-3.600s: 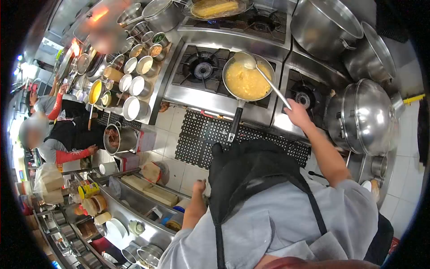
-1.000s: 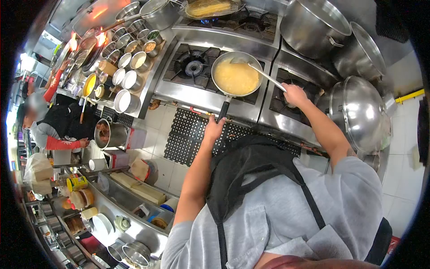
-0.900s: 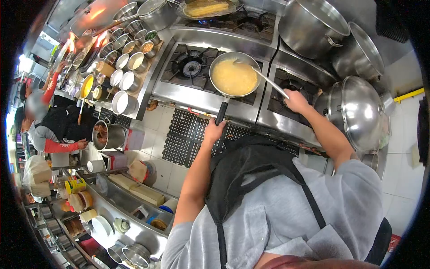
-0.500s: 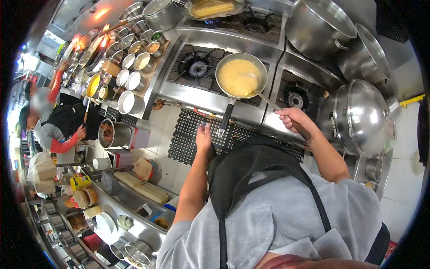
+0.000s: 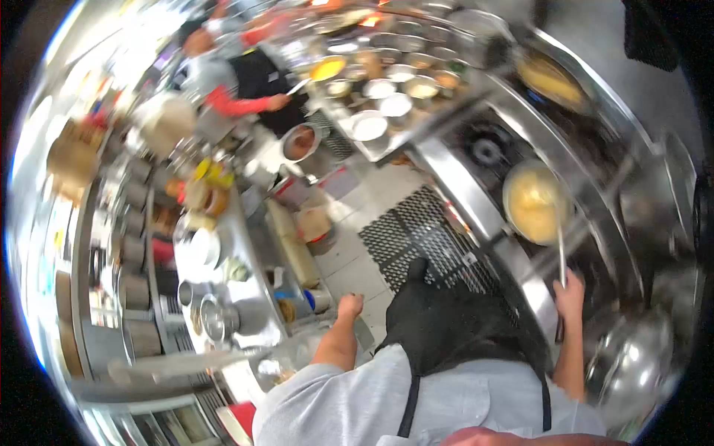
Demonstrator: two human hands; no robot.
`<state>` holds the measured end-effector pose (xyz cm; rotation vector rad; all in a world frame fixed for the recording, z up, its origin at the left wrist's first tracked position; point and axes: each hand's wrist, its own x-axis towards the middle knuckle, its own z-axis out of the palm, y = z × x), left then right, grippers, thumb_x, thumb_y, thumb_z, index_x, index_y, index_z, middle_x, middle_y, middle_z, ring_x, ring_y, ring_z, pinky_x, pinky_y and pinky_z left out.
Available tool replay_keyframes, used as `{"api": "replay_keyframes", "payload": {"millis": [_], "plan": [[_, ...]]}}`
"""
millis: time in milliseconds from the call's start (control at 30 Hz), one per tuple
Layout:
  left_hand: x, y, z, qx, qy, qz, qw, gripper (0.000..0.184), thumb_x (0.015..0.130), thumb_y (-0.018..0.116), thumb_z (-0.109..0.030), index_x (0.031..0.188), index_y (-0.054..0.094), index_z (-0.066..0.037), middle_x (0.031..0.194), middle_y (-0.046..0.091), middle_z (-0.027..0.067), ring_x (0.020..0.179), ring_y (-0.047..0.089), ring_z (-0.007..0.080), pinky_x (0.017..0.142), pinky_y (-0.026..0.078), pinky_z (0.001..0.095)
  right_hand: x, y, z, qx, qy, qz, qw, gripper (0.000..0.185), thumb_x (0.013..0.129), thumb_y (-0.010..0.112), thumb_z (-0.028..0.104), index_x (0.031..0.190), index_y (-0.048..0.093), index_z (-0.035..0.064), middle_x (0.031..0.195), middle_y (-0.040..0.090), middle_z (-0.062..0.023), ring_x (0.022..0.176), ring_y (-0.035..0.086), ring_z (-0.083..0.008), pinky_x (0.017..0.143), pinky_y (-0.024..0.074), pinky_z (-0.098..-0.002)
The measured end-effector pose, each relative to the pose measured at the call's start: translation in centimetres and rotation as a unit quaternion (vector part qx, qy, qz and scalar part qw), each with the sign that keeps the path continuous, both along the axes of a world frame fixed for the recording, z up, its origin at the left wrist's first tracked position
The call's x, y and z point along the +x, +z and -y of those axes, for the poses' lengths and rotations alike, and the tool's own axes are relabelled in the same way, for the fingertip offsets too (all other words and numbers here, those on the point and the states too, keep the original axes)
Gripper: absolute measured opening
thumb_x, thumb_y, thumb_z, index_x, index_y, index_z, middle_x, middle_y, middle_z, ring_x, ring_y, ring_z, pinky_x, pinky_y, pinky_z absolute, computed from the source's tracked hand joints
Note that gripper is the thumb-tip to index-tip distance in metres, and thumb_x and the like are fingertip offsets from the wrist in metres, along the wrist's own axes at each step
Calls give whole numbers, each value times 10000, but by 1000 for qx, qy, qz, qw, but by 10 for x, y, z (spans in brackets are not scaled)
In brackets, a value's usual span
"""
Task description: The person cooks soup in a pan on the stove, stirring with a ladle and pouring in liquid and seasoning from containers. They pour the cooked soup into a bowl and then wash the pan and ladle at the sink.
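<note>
My right hand (image 5: 570, 293) is wrapped round the handle of a long metal ladle (image 5: 562, 249). The ladle's head dips into a thick yellow mixture (image 5: 533, 201) and is mostly hidden in it. That mixture fills much of a round frying pan (image 5: 509, 210), which sits on a stove burner with its dark handle (image 5: 494, 242) pointing toward the aisle. Away from the stove, my left hand (image 5: 351, 304) hangs low over the floor beside the counter. Its fingers are curled in, and I see nothing in them.
Left of me runs a steel counter (image 5: 256, 297) with bowls and jars. Ahead, several metal containers (image 5: 370, 126) stand near the stove. A co-worker (image 5: 260, 85) holds a ladle of yellow food. A black perforated mat (image 5: 413, 230) covers part of the floor; a large domed lid (image 5: 632, 364) is at right.
My view has swung left, so the stove and pan sit farther right. My left hand has moved away from the pan handle toward the counter. My right hand still grips the ladle.
</note>
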<state>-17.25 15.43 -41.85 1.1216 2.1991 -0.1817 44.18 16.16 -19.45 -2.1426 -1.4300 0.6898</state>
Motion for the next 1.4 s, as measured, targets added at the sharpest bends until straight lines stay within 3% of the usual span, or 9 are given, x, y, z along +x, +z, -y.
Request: {"api": "replay_keyframes", "payload": {"millis": [300,667,767,933,1067,1200,1267,1333,1400], "plan": [[-4,-38,22,57,-69,76,993,528,930,458,-436,1106,642,27,1152,612,273,1117,559,417,972,436,458,-41,-45,-53,-114,-72,188,973,490,822,569,90,1301,516,5,1084,627,-287,989,602,-450,861,468,-505],[-90,-25,1,93,16,85,992,557,935,460,-467,1133,630,25,1150,612,266,1104,556,419,970,436,462,-75,-121,-11,3,7,266,964,504,866,472,57,1369,467,68,1138,617,-238,983,597,-434,834,468,-519],[-116,-16,13,171,53,55,982,516,934,489,-429,1133,618,29,1148,606,262,1096,556,420,953,443,469,-85,-93,4,-128,-17,289,949,512,868,470,60,1380,465,80,1165,616,-226,987,602,-427,837,471,-512],[-159,46,24,353,166,-1,921,438,906,573,-328,1162,588,27,1207,562,251,1147,514,408,974,421,469,-66,-78,29,-91,24,248,964,518,868,519,96,1382,461,64,1224,596,-231,1053,588,-423,876,465,-487],[-226,105,33,535,188,-125,814,465,878,618,-293,1208,544,26,1253,532,258,1179,485,418,1021,377,475,-21,-124,20,-67,-22,258,964,513,847,574,137,1339,493,18,1224,595,-239,1106,568,-419,914,451,-469],[-266,294,80,600,228,-484,595,578,841,676,-372,1260,519,-5,1247,532,214,1164,496,367,1062,334,459,-11,-165,2,-1,-34,157,987,484,849,594,193,1285,543,-12,1127,644,-225,942,625,-378,782,483,-440],[-246,410,113,739,122,-518,414,542,856,667,-422,1197,528,-24,1108,529,159,1046,509,310,916,428,431,4,-215,-3,30,-166,-138,976,334,858,566,144,1160,613,9,840,590,-63,598,503,-144,495,393,-294],[-282,444,163,665,189,-662,289,426,893,631,-335,1152,540,-9,1098,532,171,1039,519,335,908,419,479,-26,-196,-5,-5,-235,-280,931,175,897,568,203,756,511,115,615,435,12,482,396,-114,444,342,-280],[-310,454,190,548,166,-774,269,394,871,660,-290,1123,589,5,1137,591,187,1092,530,373,945,393,517,-63,-133,-8,-33,-287,-496,819,134,922,547,201,812,539,125,615,483,39,410,392,-86,362,353,-240]]}}
